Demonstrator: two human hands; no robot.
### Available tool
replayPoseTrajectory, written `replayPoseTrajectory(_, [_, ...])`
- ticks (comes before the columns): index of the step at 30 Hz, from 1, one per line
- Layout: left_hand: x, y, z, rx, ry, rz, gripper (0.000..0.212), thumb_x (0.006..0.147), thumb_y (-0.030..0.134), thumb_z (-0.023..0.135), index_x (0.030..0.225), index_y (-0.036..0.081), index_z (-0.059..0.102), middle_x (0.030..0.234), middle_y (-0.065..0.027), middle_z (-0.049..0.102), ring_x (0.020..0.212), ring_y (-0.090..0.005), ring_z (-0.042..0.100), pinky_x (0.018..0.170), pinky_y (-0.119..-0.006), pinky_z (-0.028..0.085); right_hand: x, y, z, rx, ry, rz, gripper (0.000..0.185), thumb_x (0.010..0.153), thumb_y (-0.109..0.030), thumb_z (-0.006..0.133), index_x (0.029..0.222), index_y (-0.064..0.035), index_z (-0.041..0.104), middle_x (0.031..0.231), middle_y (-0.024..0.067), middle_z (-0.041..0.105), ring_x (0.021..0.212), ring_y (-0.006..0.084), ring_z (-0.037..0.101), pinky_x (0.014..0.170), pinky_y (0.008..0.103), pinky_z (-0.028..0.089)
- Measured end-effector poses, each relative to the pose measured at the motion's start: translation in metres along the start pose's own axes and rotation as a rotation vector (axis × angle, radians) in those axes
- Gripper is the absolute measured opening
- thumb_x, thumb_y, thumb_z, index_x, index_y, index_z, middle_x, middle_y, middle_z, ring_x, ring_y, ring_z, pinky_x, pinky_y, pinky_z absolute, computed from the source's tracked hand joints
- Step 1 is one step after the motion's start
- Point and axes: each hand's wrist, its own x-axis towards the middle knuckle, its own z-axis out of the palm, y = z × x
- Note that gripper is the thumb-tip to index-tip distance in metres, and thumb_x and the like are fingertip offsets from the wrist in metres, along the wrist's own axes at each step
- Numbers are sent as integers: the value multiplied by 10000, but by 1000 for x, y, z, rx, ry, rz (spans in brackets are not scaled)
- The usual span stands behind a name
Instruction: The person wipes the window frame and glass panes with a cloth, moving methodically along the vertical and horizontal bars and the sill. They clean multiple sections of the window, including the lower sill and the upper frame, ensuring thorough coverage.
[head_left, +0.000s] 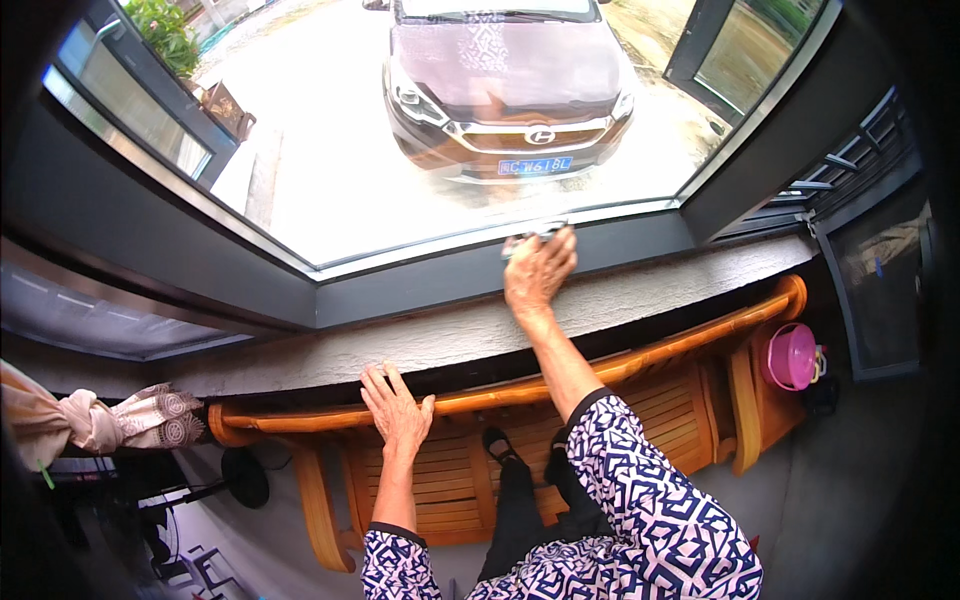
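Note:
My right hand (538, 270) presses a grey-white cloth (551, 229), blurred and partly covered by the fingers, onto the lower bar of the dark window frame (420, 281). Just above it is the bottom edge of the window pane (337, 217). My left hand (397, 412) holds nothing. Its fingers are spread, with the tips at the front edge of the rough pale windowsill (450, 334) and the palm by the top rail of a wooden bench (660, 349). Both my feet (499, 444) stand on the slatted bench seat (420, 491).
A pink bucket (791, 356) stands at the bench's right end. To the left hang a knotted curtain (97, 420) and, lower, a black round-based stand (244, 478). An open screened panel (874, 277) juts in at right. Outside, a parked car (510, 82) faces the window.

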Motion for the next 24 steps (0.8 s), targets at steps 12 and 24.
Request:
replayPoseTrajectory(12, [-1, -5, -2, 67, -44, -37, 986, 775, 412, 707, 1454, -31, 145, 1482, -315, 133, 1401, -434, 108, 1109, -565, 147, -17, -15, -35, 231, -76, -769, 388, 884, -264, 551, 1245, -130, 600, 1394, -14, 424, 1242, 213, 371, 993, 439, 196])
replayPoseTrajectory(24, [-2, -4, -6, 53, -7, 2, 992, 755, 416, 734, 1463, 4, 173, 1490, -296, 148, 1403, -415, 125, 1102, -571, 151, 14, 70, -20, 187, -12, 13, 244, 851, -160, 603, 1083, -99, 647, 1207, 101, 458, 1125, 279, 399, 846, 454, 347])
